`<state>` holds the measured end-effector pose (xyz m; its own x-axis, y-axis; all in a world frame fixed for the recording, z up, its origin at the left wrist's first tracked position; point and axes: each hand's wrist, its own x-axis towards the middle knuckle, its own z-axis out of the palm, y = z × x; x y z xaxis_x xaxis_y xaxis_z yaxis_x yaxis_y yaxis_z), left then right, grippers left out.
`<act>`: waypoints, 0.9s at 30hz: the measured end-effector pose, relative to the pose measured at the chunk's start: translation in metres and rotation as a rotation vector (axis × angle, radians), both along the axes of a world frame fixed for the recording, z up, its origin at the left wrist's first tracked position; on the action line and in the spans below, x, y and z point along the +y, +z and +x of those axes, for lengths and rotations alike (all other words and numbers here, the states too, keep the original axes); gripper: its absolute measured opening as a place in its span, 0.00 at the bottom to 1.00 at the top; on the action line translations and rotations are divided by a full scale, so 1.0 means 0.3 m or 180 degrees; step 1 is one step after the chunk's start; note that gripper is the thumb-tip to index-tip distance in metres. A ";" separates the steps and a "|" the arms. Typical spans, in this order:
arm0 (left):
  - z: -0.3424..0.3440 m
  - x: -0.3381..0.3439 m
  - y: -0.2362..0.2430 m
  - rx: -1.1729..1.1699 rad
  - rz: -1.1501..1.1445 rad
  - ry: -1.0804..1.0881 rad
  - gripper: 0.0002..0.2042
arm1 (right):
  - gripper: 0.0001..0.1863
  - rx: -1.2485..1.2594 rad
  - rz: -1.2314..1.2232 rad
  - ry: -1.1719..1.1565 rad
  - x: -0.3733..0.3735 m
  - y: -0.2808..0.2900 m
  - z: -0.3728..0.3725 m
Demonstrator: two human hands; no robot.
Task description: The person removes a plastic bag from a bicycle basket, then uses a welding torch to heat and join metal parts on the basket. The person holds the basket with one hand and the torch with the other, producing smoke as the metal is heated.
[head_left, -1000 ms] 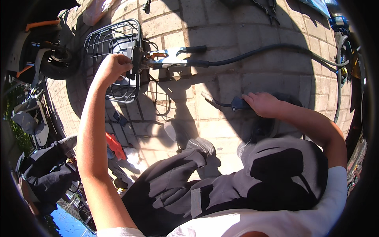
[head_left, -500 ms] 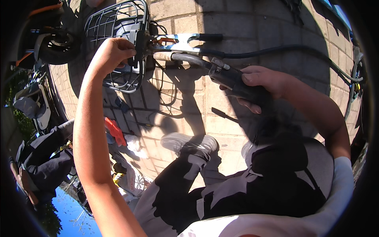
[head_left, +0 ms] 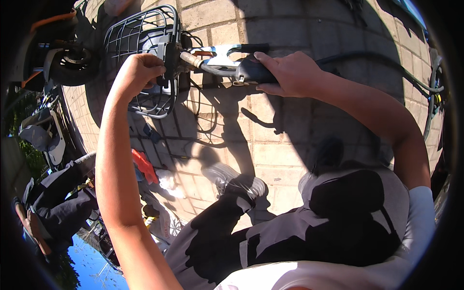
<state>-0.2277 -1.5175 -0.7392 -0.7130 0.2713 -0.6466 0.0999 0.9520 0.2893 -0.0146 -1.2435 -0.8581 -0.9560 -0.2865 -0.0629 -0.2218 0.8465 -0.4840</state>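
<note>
My left hand (head_left: 141,72) pinches the black bracket (head_left: 169,60) on the near side of a grey wire basket (head_left: 176,26). My right hand (head_left: 290,75) is wrapped from above round the black handle of a welding torch (head_left: 252,72). Its curved grey neck ends in a beige nozzle (head_left: 191,59), pointed at the metal fitting beside the bracket. Behind the neck lies a silver and blue earth clamp (head_left: 222,61) with black grips and a copper-coloured part. The clamp's jaws are at the fitting; whether they grip it is hard to see.
A thick black cable (head_left: 357,57) runs right across the brick paving (head_left: 280,150). At the left stand a dark wheel (head_left: 72,63) and a seated person's dark-clothed legs (head_left: 63,193). Red cloth (head_left: 144,165) and a white crumpled bag (head_left: 166,181) lie beyond my left forearm.
My right hand has risen and swung left, rolling the torch over so its metal trigger side faces down. The nozzle has come up closer to the bracket. My left hand keeps its pinch.
</note>
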 end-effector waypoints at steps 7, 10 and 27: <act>-0.012 -0.008 -0.005 -0.0105 0.0017 0.0077 0.08 | 0.29 -0.2248 -0.3269 -0.0436 -0.009 0.059 0.036; -0.009 -0.007 -0.005 -0.0068 -0.0007 0.0052 0.08 | 0.25 -0.3110 -0.4050 -0.0770 -0.001 0.090 0.018; 0.000 0.013 0.003 -0.0029 -0.0128 0.0297 0.09 | 0.19 -0.2828 -0.4908 -0.1085 0.009 -0.089 -0.117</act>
<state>-0.2277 -1.5134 -0.7384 -0.7279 0.1776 -0.6623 0.0077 0.9679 0.2512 -0.0499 -1.2409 -0.8847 -0.8123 -0.3957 -0.4285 0.5807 -0.4794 -0.6580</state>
